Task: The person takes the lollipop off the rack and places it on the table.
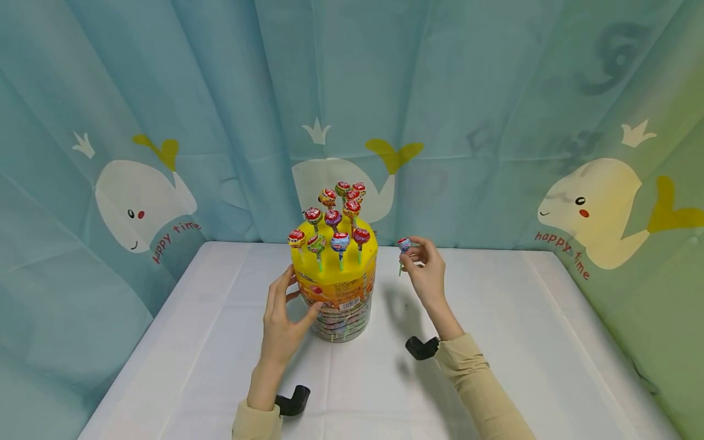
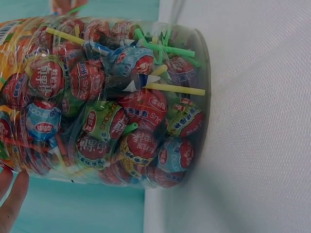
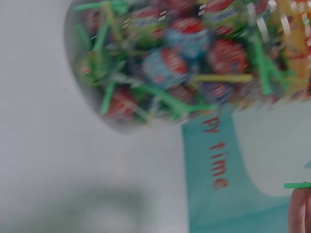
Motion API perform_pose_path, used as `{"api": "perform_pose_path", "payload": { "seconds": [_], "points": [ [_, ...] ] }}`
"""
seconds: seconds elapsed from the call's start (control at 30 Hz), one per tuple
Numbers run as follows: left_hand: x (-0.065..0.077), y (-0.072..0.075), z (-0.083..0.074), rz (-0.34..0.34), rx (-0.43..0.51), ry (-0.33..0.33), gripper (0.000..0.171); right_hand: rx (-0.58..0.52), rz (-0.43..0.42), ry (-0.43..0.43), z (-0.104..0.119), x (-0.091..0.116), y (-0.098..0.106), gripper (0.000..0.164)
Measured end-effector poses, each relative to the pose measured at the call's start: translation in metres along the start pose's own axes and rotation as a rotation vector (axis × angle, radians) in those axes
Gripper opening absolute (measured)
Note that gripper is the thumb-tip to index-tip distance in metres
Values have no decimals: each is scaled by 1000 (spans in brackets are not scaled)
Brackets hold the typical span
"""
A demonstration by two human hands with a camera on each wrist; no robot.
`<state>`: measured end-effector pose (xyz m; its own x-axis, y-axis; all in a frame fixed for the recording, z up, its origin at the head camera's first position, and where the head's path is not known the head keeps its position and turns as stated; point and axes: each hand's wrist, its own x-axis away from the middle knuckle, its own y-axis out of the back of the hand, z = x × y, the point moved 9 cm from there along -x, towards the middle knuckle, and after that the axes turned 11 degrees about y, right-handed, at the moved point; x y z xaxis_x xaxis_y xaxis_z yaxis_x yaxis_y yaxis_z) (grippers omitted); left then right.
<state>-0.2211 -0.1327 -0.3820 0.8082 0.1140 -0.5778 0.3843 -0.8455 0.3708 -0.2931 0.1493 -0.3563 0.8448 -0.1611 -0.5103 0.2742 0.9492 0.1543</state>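
Observation:
A clear plastic jar (image 1: pixel 342 321) full of wrapped lollipops stands upright on the table, under a yellow lid (image 1: pixel 330 269). Several lollipops (image 1: pixel 333 219) stick up out of the lid, sticks down. My left hand (image 1: pixel 282 327) holds the jar at its left side, fingers round the back and thumb across the front label. To the right of the jar, my right hand (image 1: pixel 426 269) pinches one lollipop (image 1: pixel 404 244) with a blue and red wrapper, its green stick (image 3: pixel 295 185) pointing down. In the left wrist view the jar's packed candies (image 2: pixel 141 104) show through the wall.
White cloth covers the table (image 1: pixel 495 305). A blue-green curtain (image 1: pixel 462 122) with printed whales hangs right behind the table's far edge and along its sides. Black wrist mounts (image 1: pixel 294 401) stick out from both forearms.

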Motion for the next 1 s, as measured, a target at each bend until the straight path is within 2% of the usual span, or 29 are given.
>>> {"api": "perform_pose_path", "payload": {
  "seconds": [0.17,0.37,0.6,0.73,1.0],
  "points": [
    [0,0,0,1,-2,-1,94,11,5,-76,-22,6,0,38],
    [0,0,0,1,-7,2,94,25,16,-123,-41,10,-2,38],
    [0,1,-1,1,-7,-1,93,110,45,-195,-97,10,-8,37],
    [0,1,-1,-3,-12,-7,94,178,87,-245,-111,13,-11,35],
    [1,1,-1,-6,1,-21,93,245,142,-337,-135,21,-11,32]
  ]
}}
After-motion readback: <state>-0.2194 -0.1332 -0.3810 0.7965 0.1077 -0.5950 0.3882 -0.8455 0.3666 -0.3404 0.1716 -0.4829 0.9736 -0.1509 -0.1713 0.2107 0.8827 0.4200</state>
